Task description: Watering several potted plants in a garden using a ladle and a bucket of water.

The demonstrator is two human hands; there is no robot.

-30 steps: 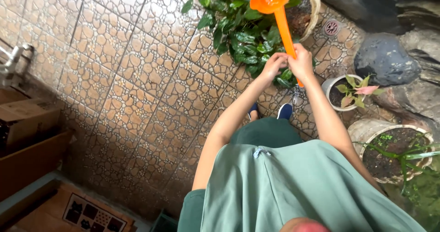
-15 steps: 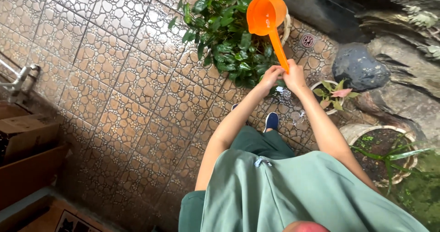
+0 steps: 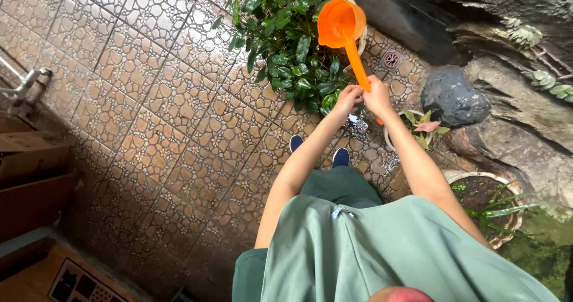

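An orange long-handled water dipper (image 3: pixel 341 22) is tilted over a leafy green potted plant (image 3: pixel 286 45) in a pale woven pot. My right hand (image 3: pixel 378 96) grips the lower end of the dipper's handle. My left hand (image 3: pixel 348 97) is closed on the same handle right beside it. Both arms reach out from my green clothing. My dark blue shoes (image 3: pixel 340 157) stand on the wet patterned floor tiles just below the hands.
A small white pot with a pink-leaved plant (image 3: pixel 425 125) sits right of my hands. A dark round rock (image 3: pixel 455 96) lies behind it. A larger pot with thin green leaves (image 3: pixel 489 203) stands lower right. A floor drain (image 3: pixel 391 59), cardboard boxes (image 3: pixel 30 170) at left.
The dipper has swung down and left over the leafy plant and tipped. The view has shifted, and both hands stay together on the handle.
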